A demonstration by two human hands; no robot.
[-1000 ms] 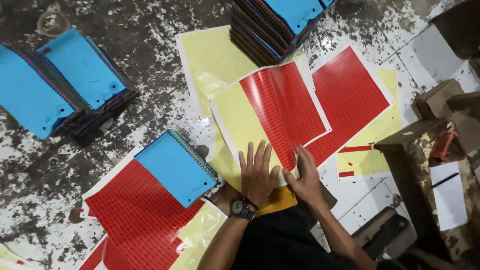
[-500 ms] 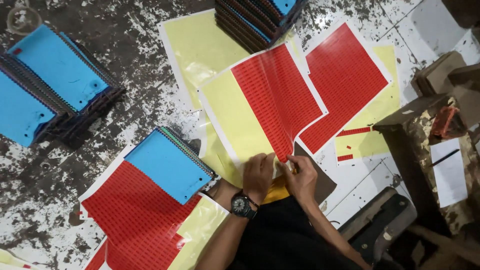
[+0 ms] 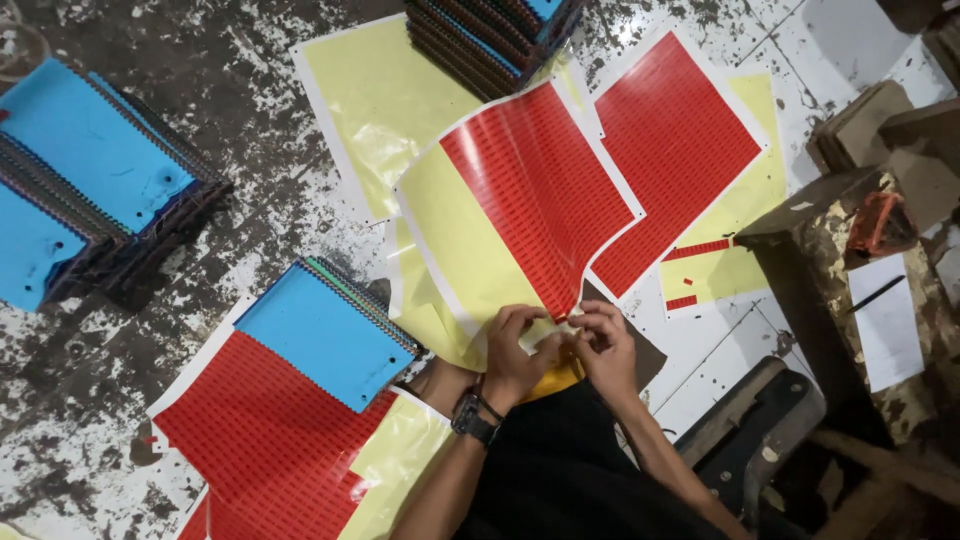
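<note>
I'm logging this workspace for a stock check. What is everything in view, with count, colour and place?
Sticker sheet: one, red on yellow backing, centre, its near edge at both hands.
Other sticker sheets: several, red and yellow, spread around it.
Notebook stack: one, blue covers, spiral-bound, left of centre.
More notebook stacks: blue, far left; another at top.
Wooden stool: one, paint-spattered, right, with white paper and a pen.
Floor: dark, white-spattered.
Wristwatch: one, black, left wrist.
Left hand, right hand: pinching the sheet's edge.

Red-gridded sticker sheets (image 3: 540, 190) on pale yellow backing; bright blue notebooks (image 3: 325, 335) with dark spirals; floor (image 3: 250, 140) dark grey, white-speckled; black watch (image 3: 472, 418).
</note>
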